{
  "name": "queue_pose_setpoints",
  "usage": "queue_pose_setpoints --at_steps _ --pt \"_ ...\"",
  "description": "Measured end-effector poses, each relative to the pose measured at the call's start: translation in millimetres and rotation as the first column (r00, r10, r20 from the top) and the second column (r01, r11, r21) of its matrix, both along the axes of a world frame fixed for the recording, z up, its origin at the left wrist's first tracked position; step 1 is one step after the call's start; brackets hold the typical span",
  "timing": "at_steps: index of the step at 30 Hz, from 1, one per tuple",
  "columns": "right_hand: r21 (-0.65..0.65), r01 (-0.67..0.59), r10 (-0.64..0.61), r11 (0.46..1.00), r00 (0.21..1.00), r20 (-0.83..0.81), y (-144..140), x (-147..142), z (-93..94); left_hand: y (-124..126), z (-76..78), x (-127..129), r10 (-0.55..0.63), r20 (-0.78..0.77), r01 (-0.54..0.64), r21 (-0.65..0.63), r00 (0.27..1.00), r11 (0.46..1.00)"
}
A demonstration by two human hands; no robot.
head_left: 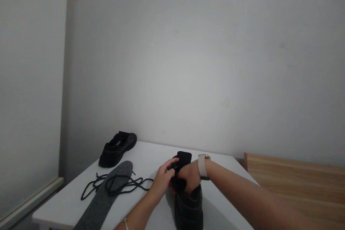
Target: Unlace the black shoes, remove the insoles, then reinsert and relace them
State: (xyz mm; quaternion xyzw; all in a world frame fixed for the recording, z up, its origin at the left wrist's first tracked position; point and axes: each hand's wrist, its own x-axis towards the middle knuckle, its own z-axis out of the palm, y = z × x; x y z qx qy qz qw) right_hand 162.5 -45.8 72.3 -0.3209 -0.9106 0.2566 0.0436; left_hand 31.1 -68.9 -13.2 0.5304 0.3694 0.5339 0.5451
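Observation:
A black shoe (188, 210) stands on the white table in front of me, heel toward me, its tongue (184, 157) raised at the far end. My left hand (163, 178) grips the shoe's left side near the lace holes, thumb and fingers closed on the edge. Reaching down into the shoe's opening is my right hand (191, 176), with a watch on the wrist; its fingers are hidden inside. To the left lies a grey insole (104, 201), and a loose black shoelace (121, 187) is draped across it.
A second black shoe (117, 149) sits at the table's far left. The white table (151, 151) reaches back to a grey wall (183, 61). Right of the table is a wood-grain panel (296, 183). A pale panel (29, 79) stands along the left.

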Motion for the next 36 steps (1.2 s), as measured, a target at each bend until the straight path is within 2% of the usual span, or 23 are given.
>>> queue_pose_setpoints --at_steps 1,2,4,5,6,8,9,11,13,14,16,19,23,28,31,36 --pt "-0.108 -0.099 0.107 0.989 0.992 0.072 -0.3 5.5 12.8 0.4 -0.4 -0.1 0.004 -0.006 -0.004 0.009 1.000 1.000" --pt "-0.146 -0.113 0.116 0.983 0.993 0.013 -0.2 11.6 24.4 0.5 -0.4 -0.1 0.010 -0.012 -0.010 0.017 1.000 1.000" --pt "-0.101 0.037 -0.056 0.994 0.980 -0.192 0.8 25.0 39.3 -0.4 0.5 0.3 0.023 -0.025 -0.022 0.028 0.999 0.999" --pt "-0.017 0.161 -0.158 0.987 0.942 -0.295 1.4 32.0 41.1 -1.2 1.2 0.6 0.025 -0.031 -0.025 0.030 0.999 0.999" --pt "0.084 0.284 -0.235 0.955 0.899 -0.369 1.7 39.1 38.8 -1.9 1.6 1.0 0.031 -0.036 -0.030 0.032 0.999 0.999" --pt "0.261 0.459 -0.318 0.849 0.839 -0.442 1.2 52.5 23.2 -2.8 1.2 1.9 0.048 -0.040 -0.046 0.059 0.998 0.997" --pt "0.280 0.500 -0.348 0.820 0.823 -0.448 0.4 58.1 11.2 -2.8 0.4 2.3 0.056 -0.040 -0.053 0.075 0.998 0.996" --pt "0.126 0.531 -0.430 0.838 0.785 -0.447 -1.5 65.8 -16.5 -1.8 -1.9 3.4 0.065 -0.040 -0.061 0.092 0.997 0.994" --pt "-0.092 0.485 -0.466 0.870 0.746 -0.475 -2.8 67.9 -43.4 0.0 -2.9 4.4 0.059 -0.052 -0.053 0.106 0.997 0.993" --pt "-0.144 0.459 -0.462 0.877 0.721 -0.517 -2.7 67.0 -54.7 1.1 -2.0 4.8 0.055 -0.072 -0.046 0.117 0.996 0.992" --pt "-0.175 0.450 -0.453 0.876 0.640 -0.620 -0.9 62.4 -71.1 3.6 3.0 5.0 0.059 -0.146 -0.036 0.161 0.988 0.986" --pt "-0.205 0.440 -0.446 0.874 0.558 -0.700 6.1 52.7 -81.1 8.9 16.0 3.2 0.107 -0.293 -0.040 0.228 0.950 0.973" --pt "-0.207 0.398 -0.407 0.894 0.526 -0.747 20.6 42.4 -82.1 18.3 28.3 -1.2 0.154 -0.370 -0.052 0.271 0.916 0.961" --pt "-0.157 0.383 -0.345 0.910 0.493 -0.799 26.8 40.7 -79.8 24.2 23.5 -7.0 0.112 -0.389 0.010 0.298 0.914 0.955" --pt "-0.093 0.392 -0.308 0.915 0.532 -0.788 16.1 42.4 -74.5 21.9 19.8 -10.2 0.112 -0.389 0.032 0.345 0.914 0.938" --pt "0.060 0.435 -0.266 0.899 0.648 -0.713 -0.4 40.6 -68.0 13.3 21.8 -12.6 0.065 -0.374 0.077 0.353 0.925 0.933"
